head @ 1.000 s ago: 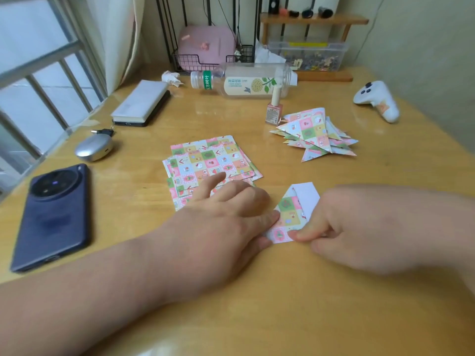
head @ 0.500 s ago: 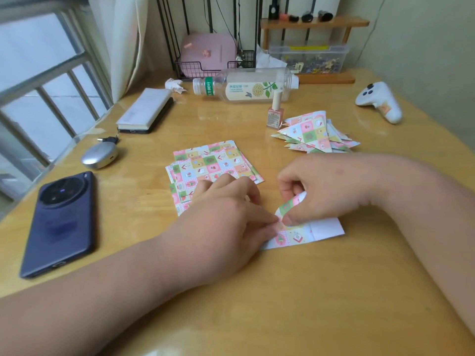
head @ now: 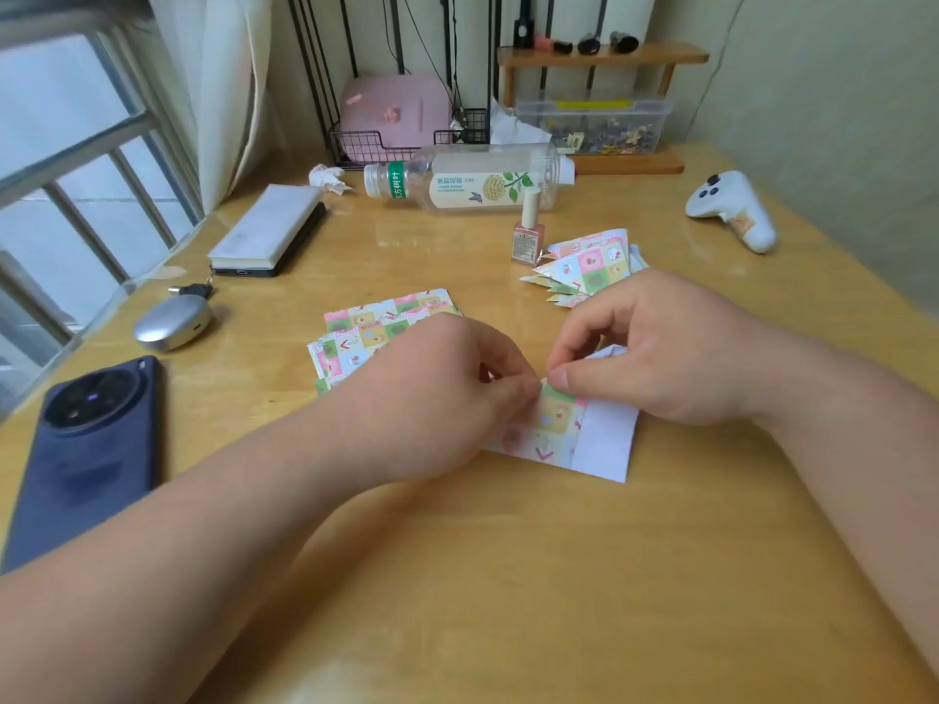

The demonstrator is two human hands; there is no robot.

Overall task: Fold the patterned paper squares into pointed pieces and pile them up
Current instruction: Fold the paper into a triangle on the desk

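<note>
Mid-tabletop (head: 508, 576), a person's left hand (head: 437, 398) and right hand (head: 660, 358) meet, the curled fingers (head: 584, 340) and thumb of each pinching the top corner of a half-folded patterned paper (head: 559, 429). Flat squares (head: 386, 322) lie just behind the left hand, and the pile of pointed pieces (head: 584, 269) sits behind the right.

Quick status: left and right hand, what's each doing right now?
Left hand: pinches the half-folded patterned paper square at its top edge.
Right hand: pinches the same paper, right beside the left.
</note>
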